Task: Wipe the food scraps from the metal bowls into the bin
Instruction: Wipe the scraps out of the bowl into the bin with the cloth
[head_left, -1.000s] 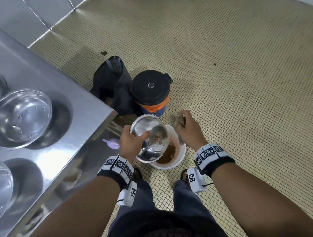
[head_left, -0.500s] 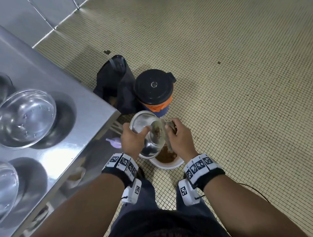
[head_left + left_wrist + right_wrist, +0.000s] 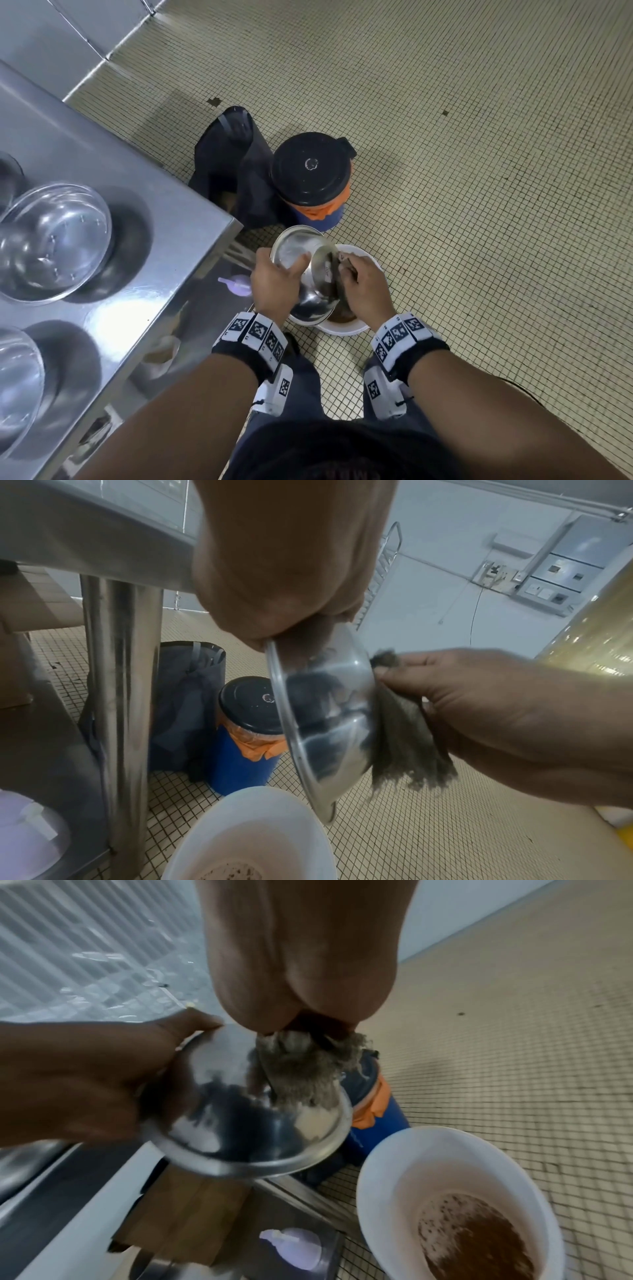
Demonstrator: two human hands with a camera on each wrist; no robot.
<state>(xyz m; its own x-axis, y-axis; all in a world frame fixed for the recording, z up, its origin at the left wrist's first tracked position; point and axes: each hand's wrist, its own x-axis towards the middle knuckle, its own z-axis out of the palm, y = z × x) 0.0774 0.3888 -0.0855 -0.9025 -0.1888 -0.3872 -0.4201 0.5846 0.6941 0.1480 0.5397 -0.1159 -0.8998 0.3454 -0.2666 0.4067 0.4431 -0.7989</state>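
Metal bowl [image 3: 301, 274]: held off the worktop, past its near corner, tilted on edge with the mouth facing the right hand and the lower rim directly above the white bin [image 3: 342, 329] on the floor. Left hand [image 3: 274, 286]: grip clamped on the bowl's rim. Right hand [image 3: 364, 291]: the nearer to the bin, grip closed on a grey cloth [image 3: 407, 737] pressed inside the bowl; scraps should fall straight down.

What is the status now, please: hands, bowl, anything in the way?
Left hand grips bowl, tilted over white bin. Right hand holds rag inside bowl. Nothing blocking the bin.
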